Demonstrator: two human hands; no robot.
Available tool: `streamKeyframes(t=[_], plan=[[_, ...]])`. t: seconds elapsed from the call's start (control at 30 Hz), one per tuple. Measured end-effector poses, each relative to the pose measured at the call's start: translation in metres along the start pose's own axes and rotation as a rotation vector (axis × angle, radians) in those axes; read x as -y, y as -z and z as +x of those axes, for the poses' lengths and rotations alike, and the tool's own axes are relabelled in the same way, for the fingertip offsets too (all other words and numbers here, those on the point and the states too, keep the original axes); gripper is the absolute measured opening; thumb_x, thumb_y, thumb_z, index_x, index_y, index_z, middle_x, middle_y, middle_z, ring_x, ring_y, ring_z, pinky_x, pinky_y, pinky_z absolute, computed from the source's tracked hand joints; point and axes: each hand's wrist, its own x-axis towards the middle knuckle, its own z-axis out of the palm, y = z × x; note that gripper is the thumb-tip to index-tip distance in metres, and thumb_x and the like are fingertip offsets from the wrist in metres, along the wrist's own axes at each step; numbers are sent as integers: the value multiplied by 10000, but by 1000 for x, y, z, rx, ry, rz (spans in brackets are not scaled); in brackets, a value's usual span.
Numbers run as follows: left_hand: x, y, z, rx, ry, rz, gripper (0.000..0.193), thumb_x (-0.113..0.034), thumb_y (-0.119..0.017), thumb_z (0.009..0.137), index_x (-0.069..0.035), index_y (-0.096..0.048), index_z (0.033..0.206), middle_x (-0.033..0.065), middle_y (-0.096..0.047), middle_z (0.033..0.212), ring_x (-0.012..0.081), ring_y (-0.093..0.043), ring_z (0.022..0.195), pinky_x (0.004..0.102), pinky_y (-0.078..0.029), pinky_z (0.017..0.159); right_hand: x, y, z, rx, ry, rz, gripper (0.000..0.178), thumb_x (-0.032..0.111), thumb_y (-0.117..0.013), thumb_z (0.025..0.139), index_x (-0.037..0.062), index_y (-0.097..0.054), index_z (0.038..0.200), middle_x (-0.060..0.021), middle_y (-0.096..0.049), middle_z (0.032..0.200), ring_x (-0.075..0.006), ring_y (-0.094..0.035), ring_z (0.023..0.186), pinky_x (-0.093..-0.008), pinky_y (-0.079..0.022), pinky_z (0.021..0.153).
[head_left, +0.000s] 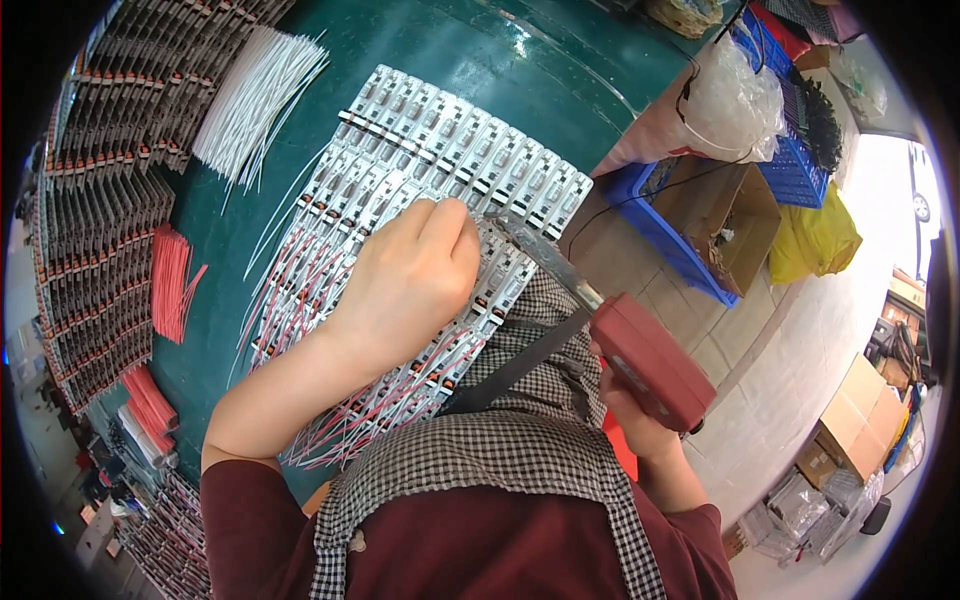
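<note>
While right fingers clamp a marked red tool, left fingers curl, grip unclear.

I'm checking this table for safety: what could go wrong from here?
1. The red tool in the right hand has its metal nose right beside the fingers of the left hand; a slip might hurt them.
2. Loose red and white wires fan out around the left forearm, which might snag or bend them.

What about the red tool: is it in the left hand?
No, the right hand grips the red tool, while the left hand is over the pale modules.
</note>
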Motion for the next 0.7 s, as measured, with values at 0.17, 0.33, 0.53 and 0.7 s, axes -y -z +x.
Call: streamKeyframes(t=[0.17, 0.33, 0.53, 0.7], plan=[[-1, 0, -1, 17, 4, 5, 101, -32, -567, 639, 13, -546, 727, 75, -445, 762, 195, -511, 687, 288, -471, 561, 4, 0, 1, -13, -37, 69, 660, 146, -783, 674, -57, -494, 1232, -149, -630, 1124, -229, -654, 945, -293, -505, 806], [-2, -3, -3, -38, -4, 6, 127, -36, -572, 645, 18, -558, 758, 69, -442, 747, 192, -509, 686, 287, -467, 558, 4, -4, 2, -3, -39, 33, 651, 137, -775, 674, -55, -496, 1230, -148, -627, 1127, -224, -651, 950, -294, -505, 810], [-3, -5, -4, -39, 13, 22, 113, -29, -571, 641, 12, -551, 744, 65, -434, 739, 187, -507, 680, 279, -464, 547, 7, -7, 7, -37, -13, 124, 661, 117, -775, 668, -47, -486, 1240, -143, -635, 1105, -222, -654, 929, -290, -506, 799], [-3, -5, -4, -26, 2, 40, 109, -29, -570, 640, 12, -548, 738, 67, -430, 736, 185, -506, 676, 278, -463, 537, 7, -5, 13, 23, 102, 20, 663, 102, -780, 664, -53, -488, 1238, -142, -641, 1084, -204, -662, 858, -281, -510, 754]])
